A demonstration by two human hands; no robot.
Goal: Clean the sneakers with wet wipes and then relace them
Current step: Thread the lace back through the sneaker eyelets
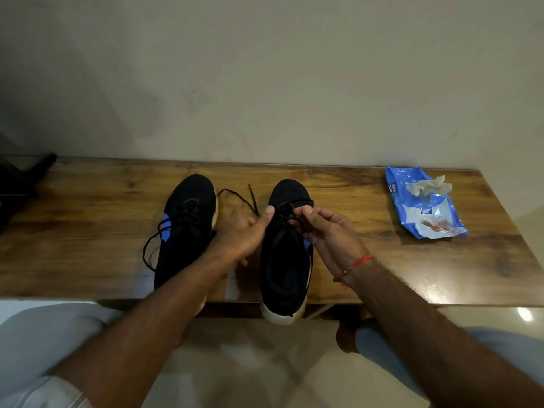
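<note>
Two black sneakers with white soles and blue side patches stand toe-away on a wooden table (88, 219). The left sneaker (185, 228) has its black lace loosely threaded, with a loop lying to its left. The right sneaker (285, 254) overhangs the table's front edge with its heel. My left hand (244, 234) and my right hand (326, 231) meet over its eyelets, each pinching the black lace (253, 201), whose free end trails between the two shoes. A blue wet wipes pack (424, 207) lies at the right with a crumpled wipe (426, 187) on top.
A dark object (20, 184) sits at the table's far left end. A plain wall runs right behind the table. My knees in light trousers are below the front edge, over a pale tiled floor.
</note>
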